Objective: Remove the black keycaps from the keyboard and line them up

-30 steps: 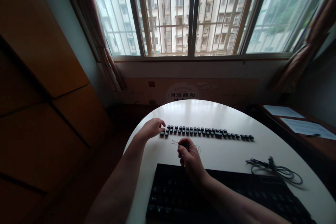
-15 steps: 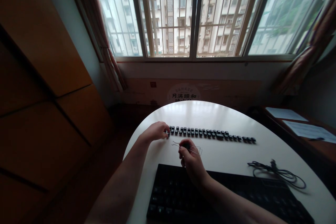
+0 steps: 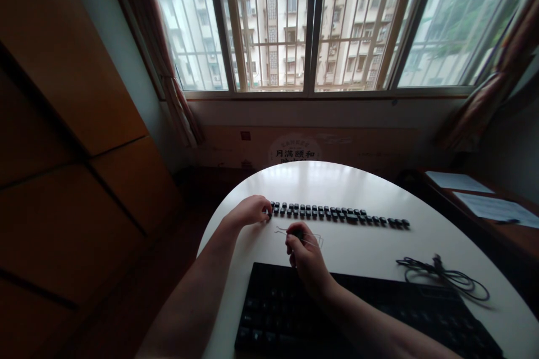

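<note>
My left hand (image 3: 251, 210) is at the left end of two rows of black keycaps (image 3: 320, 212), its fingertips pinched on a keycap (image 3: 268, 216) at the table surface. In my right hand (image 3: 306, 255) is a wire keycap puller (image 3: 315, 238) with a dark middle; its thin wire ends stick out on both sides of my closed fingers. This hand hovers over the far edge of a black keyboard (image 3: 379, 289), partly hidden by my right forearm. The keyboard lies on the white round table (image 3: 311, 179), nearest to me.
A coiled black cable (image 3: 452, 279) lies right of the keyboard. Sheets of paper (image 3: 497, 209) and a dark pen (image 3: 507, 221) rest on a brown side table at the right. A barred window (image 3: 314, 39) is behind, and wooden cabinets (image 3: 122, 190) stand at the left.
Almost nothing differs. Both hands stay in place, apart from a very slight shift of the view.
</note>
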{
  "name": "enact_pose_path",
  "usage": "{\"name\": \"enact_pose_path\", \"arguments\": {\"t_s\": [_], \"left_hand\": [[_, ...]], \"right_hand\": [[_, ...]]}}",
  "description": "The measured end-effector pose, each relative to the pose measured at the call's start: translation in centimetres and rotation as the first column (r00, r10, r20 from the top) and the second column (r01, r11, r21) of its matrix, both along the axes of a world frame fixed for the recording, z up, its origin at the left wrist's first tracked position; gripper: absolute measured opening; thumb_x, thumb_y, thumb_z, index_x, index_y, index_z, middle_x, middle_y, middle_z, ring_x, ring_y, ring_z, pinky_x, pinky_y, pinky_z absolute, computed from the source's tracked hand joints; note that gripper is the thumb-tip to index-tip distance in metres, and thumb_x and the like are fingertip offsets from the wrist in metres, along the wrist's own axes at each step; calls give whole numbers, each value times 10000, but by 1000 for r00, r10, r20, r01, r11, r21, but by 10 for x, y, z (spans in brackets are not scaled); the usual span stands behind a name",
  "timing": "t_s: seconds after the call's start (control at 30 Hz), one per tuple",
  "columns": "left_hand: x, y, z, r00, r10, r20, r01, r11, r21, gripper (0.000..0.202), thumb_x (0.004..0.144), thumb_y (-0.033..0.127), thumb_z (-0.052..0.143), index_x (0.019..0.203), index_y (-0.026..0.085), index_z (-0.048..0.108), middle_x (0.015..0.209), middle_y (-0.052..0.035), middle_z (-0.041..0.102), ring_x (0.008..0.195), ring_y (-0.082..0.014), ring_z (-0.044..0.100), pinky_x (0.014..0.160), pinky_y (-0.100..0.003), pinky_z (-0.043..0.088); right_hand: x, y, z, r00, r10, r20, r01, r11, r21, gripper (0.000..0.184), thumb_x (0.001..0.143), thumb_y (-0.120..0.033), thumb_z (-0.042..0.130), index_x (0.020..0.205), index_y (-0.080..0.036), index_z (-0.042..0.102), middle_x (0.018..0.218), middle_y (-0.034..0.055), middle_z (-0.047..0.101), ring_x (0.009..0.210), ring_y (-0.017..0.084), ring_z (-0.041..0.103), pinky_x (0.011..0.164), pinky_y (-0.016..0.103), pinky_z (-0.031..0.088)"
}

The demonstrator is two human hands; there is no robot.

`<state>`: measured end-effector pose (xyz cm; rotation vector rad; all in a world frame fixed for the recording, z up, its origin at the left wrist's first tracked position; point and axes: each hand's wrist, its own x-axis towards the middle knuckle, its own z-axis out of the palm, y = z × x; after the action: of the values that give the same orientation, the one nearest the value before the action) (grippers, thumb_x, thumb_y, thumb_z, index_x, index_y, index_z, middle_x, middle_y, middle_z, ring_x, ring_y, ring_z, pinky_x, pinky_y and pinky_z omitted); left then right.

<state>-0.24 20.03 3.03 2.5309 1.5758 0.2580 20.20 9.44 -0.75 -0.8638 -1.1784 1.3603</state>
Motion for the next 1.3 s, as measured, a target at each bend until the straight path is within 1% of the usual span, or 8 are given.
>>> {"name": "enact_pose_path", "arguments": {"t_s": [0.37,0.43,0.5,0.63,0.8,1.0,1.13,1.3], "left_hand": [[2,-4,3,1000,4,7,-4,1000,25,166,686,229,717,843,248,769,819,-8,702,749,-178,618,633,-245,395],[2,-4,5,999,29,19,-30,998,59,116,721,286,720,823,246,761,809,-8,703,733,-174,615,624,-246,386],[1,-4,7,995,95,40,-100,987,129,171,800,382,675,794,225,743,806,-28,701,726,-181,608,618,-259,370],[-4,-1,11,950,289,119,-312,903,294,446,956,469,451,698,182,674,782,-83,684,710,-202,587,605,-284,323],[-12,4,5,870,441,222,-494,789,366,519,994,461,352,657,185,634,725,-85,670,669,-206,579,578,-286,267],[-19,13,-11,828,493,266,-560,756,339,543,995,480,344,660,190,658,721,-94,681,693,-220,596,588,-294,260],[-21,17,-15,817,503,283,-575,751,325,537,989,480,354,656,188,658,710,-92,679,686,-217,595,586,-299,254],[-22,16,-13,812,498,304,-580,747,324,522,983,473,368,656,184,653,704,-90,675,673,-210,582,582,-300,252]], "right_hand": [[1,-1,0,1000,4,10,-4,1000,4,117,779,-294,550,852,-206,526,617,-57,476,461,90,397,392,198,322],[1,-1,-1,1000,5,7,-5,1000,-4,115,784,-292,548,857,-207,524,628,-54,480,470,92,400,394,197,322],[1,0,-2,1000,4,1,-4,1000,-11,117,786,-292,549,863,-209,522,635,-52,481,478,94,402,395,197,322],[1,1,-2,1000,11,3,-11,1000,-15,120,782,-297,555,857,-209,523,634,-53,482,466,93,398,387,200,320],[0,1,-1,992,118,42,-117,993,-36,163,804,-337,574,888,-207,525,644,-54,495,438,85,392,371,198,294],[2,-3,-7,960,269,83,-270,963,5,293,926,-509,515,908,-219,479,674,-41,513,480,106,449,419,213,329],[9,-8,-6,886,346,308,-400,907,133,309,980,-486,463,832,-216,484,601,-48,463,514,122,424,508,241,355],[16,-11,6,767,321,556,-508,833,220,263,969,-398,507,796,-200,514,654,-13,525,611,151,477,617,272,384]]}}
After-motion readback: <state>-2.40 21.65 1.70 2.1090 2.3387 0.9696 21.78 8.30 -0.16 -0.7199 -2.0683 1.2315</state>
